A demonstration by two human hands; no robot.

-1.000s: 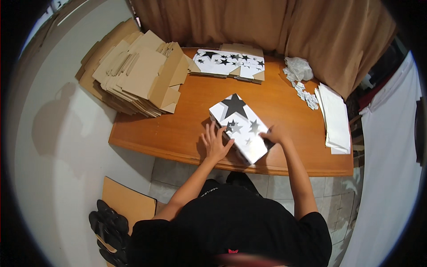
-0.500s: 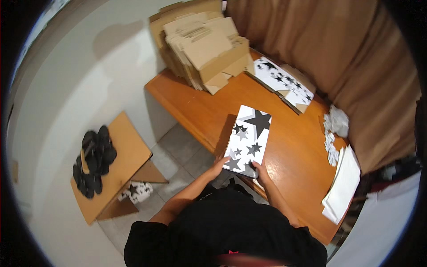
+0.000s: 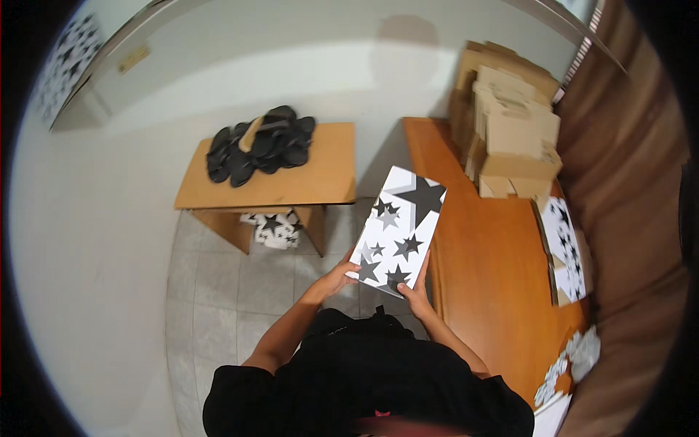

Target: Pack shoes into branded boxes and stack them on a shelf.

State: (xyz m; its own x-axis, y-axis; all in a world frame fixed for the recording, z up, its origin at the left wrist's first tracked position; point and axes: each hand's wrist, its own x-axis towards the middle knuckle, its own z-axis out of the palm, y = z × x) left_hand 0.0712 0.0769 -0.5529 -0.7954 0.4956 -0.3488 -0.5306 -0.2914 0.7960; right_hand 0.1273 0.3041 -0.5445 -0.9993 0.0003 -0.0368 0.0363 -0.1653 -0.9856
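A white shoebox-like cardboard box (image 3: pixel 393 231) with black and grey stars is held in front of my body, tilted with its far end to the right. My left hand (image 3: pixel 338 279) grips its near left side, thumb on top. At the near right corner, my right hand (image 3: pixel 416 295) clasps the box, thumb on the top face. Most of my fingers are hidden beneath or behind it. The lid looks closed, so the inside cannot be seen.
Black sandals (image 3: pixel 266 146) lie heaped on a small wooden table (image 3: pixel 331 182); star-patterned boxes (image 3: pixel 275 229) sit underneath. Folded brown cardboard (image 3: pixel 513 124) stands on the long orange-brown table (image 3: pixel 480 269), near another star-patterned piece (image 3: pixel 564 251), a plastic bag (image 3: pixel 584 353) and white paper (image 3: pixel 552 415).
My view and body have turned left, toward the small table with the sandals. The box has come along in both hands, leaving its place over the long table's edge.
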